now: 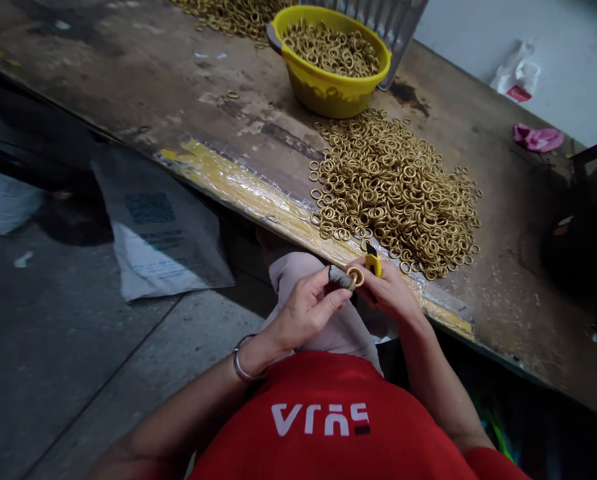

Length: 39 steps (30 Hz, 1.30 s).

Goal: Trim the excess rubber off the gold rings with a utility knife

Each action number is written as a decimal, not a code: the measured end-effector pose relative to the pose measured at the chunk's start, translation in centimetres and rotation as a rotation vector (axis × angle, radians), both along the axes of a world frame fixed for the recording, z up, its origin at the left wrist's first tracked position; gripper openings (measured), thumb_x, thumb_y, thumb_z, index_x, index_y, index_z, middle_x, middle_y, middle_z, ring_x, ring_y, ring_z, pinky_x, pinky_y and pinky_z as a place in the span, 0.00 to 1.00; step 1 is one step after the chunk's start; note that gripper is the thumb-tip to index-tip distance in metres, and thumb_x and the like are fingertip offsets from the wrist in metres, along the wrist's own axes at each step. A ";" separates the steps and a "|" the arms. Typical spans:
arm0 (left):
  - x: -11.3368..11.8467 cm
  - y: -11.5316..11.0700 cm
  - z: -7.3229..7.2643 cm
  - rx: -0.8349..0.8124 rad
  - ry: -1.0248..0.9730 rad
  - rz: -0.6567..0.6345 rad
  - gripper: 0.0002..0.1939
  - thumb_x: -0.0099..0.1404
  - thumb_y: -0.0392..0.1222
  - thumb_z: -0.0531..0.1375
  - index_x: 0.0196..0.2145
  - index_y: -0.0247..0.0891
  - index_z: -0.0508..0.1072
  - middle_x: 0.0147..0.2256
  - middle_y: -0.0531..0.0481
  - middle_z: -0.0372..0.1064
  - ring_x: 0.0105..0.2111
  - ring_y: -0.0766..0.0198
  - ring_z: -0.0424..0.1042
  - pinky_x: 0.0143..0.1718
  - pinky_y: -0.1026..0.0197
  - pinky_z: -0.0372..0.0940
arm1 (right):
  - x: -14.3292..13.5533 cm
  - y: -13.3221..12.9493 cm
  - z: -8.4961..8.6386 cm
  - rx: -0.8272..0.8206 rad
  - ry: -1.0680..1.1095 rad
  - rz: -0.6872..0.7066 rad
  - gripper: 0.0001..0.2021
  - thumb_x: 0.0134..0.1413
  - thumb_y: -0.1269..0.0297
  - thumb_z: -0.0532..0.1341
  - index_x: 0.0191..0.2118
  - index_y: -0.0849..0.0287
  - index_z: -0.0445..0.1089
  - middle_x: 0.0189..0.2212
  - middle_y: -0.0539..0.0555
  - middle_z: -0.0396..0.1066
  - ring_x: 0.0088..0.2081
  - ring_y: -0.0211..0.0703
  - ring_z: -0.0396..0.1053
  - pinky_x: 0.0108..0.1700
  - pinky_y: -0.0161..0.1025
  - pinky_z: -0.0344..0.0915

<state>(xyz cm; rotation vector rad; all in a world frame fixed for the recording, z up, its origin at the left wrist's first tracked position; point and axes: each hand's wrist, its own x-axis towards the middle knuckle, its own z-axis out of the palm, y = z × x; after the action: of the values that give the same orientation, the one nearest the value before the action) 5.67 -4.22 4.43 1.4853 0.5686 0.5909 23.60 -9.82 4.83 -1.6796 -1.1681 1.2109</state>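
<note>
The left hand (305, 310) pinches a brass ring (355, 276) with closed fingers just before the table edge (258, 193); the right hand (391, 290) grips a yellow knife (373, 261) touching the ring, near the ring pile (395, 190)

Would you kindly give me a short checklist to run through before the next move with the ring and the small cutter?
1. Brass ring pinched at the left hand fingertips: ok.
2. Left thumb wears a grey cover: ok.
3. Yellow cutter gripped in the right hand: ok.
4. Blade edge and which way it faces: cannot tell, hidden.
5. Supply at hand: pile of rings on the workbench, yellow basin holding more: ok.
6. Work held over the bench: not ok, both hands hang off its taped edge, above the lap.
</note>
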 end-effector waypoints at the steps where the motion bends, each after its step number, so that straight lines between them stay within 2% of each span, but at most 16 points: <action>1: 0.0 0.2 -0.2 0.004 -0.015 0.004 0.06 0.67 0.42 0.58 0.35 0.37 0.71 0.27 0.52 0.68 0.28 0.65 0.67 0.32 0.64 0.66 | -0.4 -0.3 -0.2 -0.015 0.162 -0.018 0.20 0.63 0.46 0.58 0.31 0.58 0.70 0.16 0.43 0.57 0.17 0.33 0.52 0.20 0.32 0.51; 3: 0.1 0.4 -0.5 0.018 -0.031 0.009 0.06 0.67 0.42 0.59 0.36 0.37 0.72 0.29 0.51 0.69 0.29 0.64 0.68 0.34 0.63 0.67 | -1.0 -0.7 -0.6 -0.023 0.360 -0.112 0.19 0.59 0.44 0.63 0.34 0.58 0.72 0.16 0.43 0.58 0.17 0.31 0.52 0.19 0.30 0.51; 5: 0.1 0.2 -0.9 0.029 -0.030 0.023 0.06 0.67 0.40 0.59 0.39 0.37 0.73 0.32 0.50 0.72 0.32 0.63 0.70 0.36 0.62 0.69 | -1.2 -0.9 -1.1 0.002 0.466 -0.212 0.17 0.56 0.47 0.66 0.36 0.58 0.74 0.18 0.44 0.61 0.18 0.31 0.55 0.19 0.29 0.53; 7: 0.2 0.0 -1.2 0.028 -0.008 0.042 0.06 0.67 0.39 0.58 0.40 0.37 0.74 0.35 0.48 0.74 0.35 0.62 0.72 0.40 0.60 0.70 | -1.1 -1.0 -1.3 0.032 0.526 -0.278 0.15 0.56 0.49 0.66 0.37 0.58 0.75 0.19 0.44 0.62 0.19 0.32 0.56 0.19 0.29 0.53; 10: 0.3 -0.3 -1.6 0.028 0.021 0.080 0.06 0.67 0.40 0.59 0.39 0.36 0.74 0.35 0.49 0.75 0.36 0.61 0.73 0.43 0.59 0.70 | -0.8 -1.1 -1.4 0.044 0.523 -0.306 0.14 0.54 0.52 0.68 0.38 0.57 0.75 0.18 0.44 0.62 0.18 0.32 0.56 0.19 0.30 0.53; 14: 0.2 -0.5 -1.7 -0.021 0.020 0.070 0.07 0.67 0.40 0.60 0.40 0.35 0.75 0.37 0.47 0.77 0.37 0.61 0.75 0.43 0.58 0.71 | -0.6 -1.5 -0.9 0.056 0.365 -0.295 0.12 0.53 0.55 0.69 0.40 0.56 0.77 0.19 0.44 0.65 0.18 0.32 0.56 0.20 0.32 0.55; 16: -0.1 -0.5 -1.7 -0.066 -0.015 0.073 0.09 0.66 0.39 0.62 0.43 0.35 0.75 0.40 0.44 0.78 0.39 0.60 0.76 0.45 0.57 0.72 | -0.4 -1.8 -0.5 0.132 0.215 -0.282 0.09 0.56 0.57 0.67 0.41 0.54 0.78 0.27 0.48 0.71 0.21 0.33 0.61 0.23 0.33 0.60; 18: -0.4 -0.3 -1.6 -0.099 -0.046 0.126 0.12 0.65 0.40 0.63 0.46 0.34 0.75 0.43 0.42 0.78 0.40 0.60 0.77 0.45 0.58 0.72 | -0.1 -2.0 0.0 0.245 0.052 -0.221 0.07 0.58 0.59 0.66 0.40 0.53 0.78 0.35 0.51 0.75 0.29 0.37 0.69 0.31 0.37 0.67; 20: -0.6 0.0 -1.5 -0.125 -0.034 0.187 0.11 0.65 0.41 0.64 0.43 0.34 0.74 0.38 0.45 0.77 0.33 0.64 0.76 0.37 0.62 0.72 | 0.1 -2.1 0.5 0.332 -0.063 -0.127 0.05 0.59 0.61 0.65 0.39 0.52 0.78 0.36 0.52 0.76 0.37 0.42 0.72 0.41 0.42 0.70; 22: -0.6 0.4 -1.4 -0.173 0.015 0.165 0.09 0.65 0.44 0.64 0.37 0.35 0.73 0.28 0.50 0.74 0.23 0.69 0.70 0.26 0.66 0.67 | 0.1 -2.2 0.8 0.362 -0.124 -0.055 0.05 0.60 0.62 0.65 0.39 0.53 0.78 0.35 0.53 0.76 0.41 0.45 0.73 0.45 0.44 0.70; 24: -0.4 0.6 -1.3 -0.261 0.060 0.063 0.13 0.64 0.48 0.65 0.32 0.35 0.72 0.22 0.54 0.70 0.18 0.72 0.64 0.19 0.69 0.61 | -0.2 -2.3 0.9 0.369 -0.137 -0.015 0.04 0.60 0.63 0.65 0.39 0.53 0.77 0.35 0.52 0.76 0.40 0.45 0.74 0.44 0.44 0.70; 27: -0.1 0.5 -1.1 -0.425 0.062 -0.050 0.17 0.62 0.52 0.66 0.32 0.34 0.72 0.22 0.53 0.72 0.16 0.74 0.62 0.17 0.70 0.56 | -0.7 -2.6 0.9 0.399 -0.132 0.002 0.03 0.61 0.63 0.64 0.39 0.53 0.75 0.35 0.52 0.76 0.38 0.43 0.73 0.43 0.43 0.70; 29: 0.1 0.2 -1.1 -0.517 0.011 -0.059 0.17 0.60 0.52 0.67 0.33 0.34 0.73 0.25 0.50 0.75 0.17 0.73 0.63 0.19 0.70 0.58 | -1.0 -2.9 0.9 0.416 -0.169 -0.011 0.02 0.61 0.64 0.63 0.39 0.53 0.74 0.35 0.52 0.75 0.38 0.43 0.73 0.43 0.42 0.70; 32: 0.1 -0.3 -1.2 -0.598 -0.067 -0.035 0.15 0.58 0.49 0.69 0.32 0.33 0.75 0.29 0.47 0.77 0.20 0.71 0.66 0.22 0.67 0.61 | -1.3 -3.6 0.9 0.429 -0.342 -0.034 0.03 0.64 0.65 0.61 0.41 0.53 0.72 0.36 0.53 0.74 0.38 0.43 0.72 0.42 0.41 0.69; 35: 0.2 -0.8 -1.4 -0.578 -0.099 0.027 0.12 0.59 0.46 0.68 0.32 0.33 0.76 0.29 0.49 0.76 0.23 0.70 0.67 0.26 0.66 0.63 | -1.6 -4.6 0.7 0.399 -0.573 -0.011 0.07 0.64 0.70 0.56 0.42 0.56 0.71 0.35 0.54 0.73 0.37 0.43 0.72 0.40 0.40 0.67; 39: 0.2 -1.2 -1.4 -0.459 -0.101 0.059 0.08 0.60 0.43 0.66 0.31 0.34 0.76 0.26 0.52 0.71 0.24 0.70 0.66 0.28 0.66 0.63 | -2.0 -5.5 0.2 0.258 -0.771 0.028 0.09 0.62 0.73 0.55 0.42 0.57 0.71 0.35 0.55 0.73 0.35 0.44 0.71 0.38 0.39 0.65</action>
<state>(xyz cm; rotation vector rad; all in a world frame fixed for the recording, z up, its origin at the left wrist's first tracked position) 5.83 -5.42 2.99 1.0037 0.6225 0.5345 21.64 -15.27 4.98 -1.9799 -1.7091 0.3709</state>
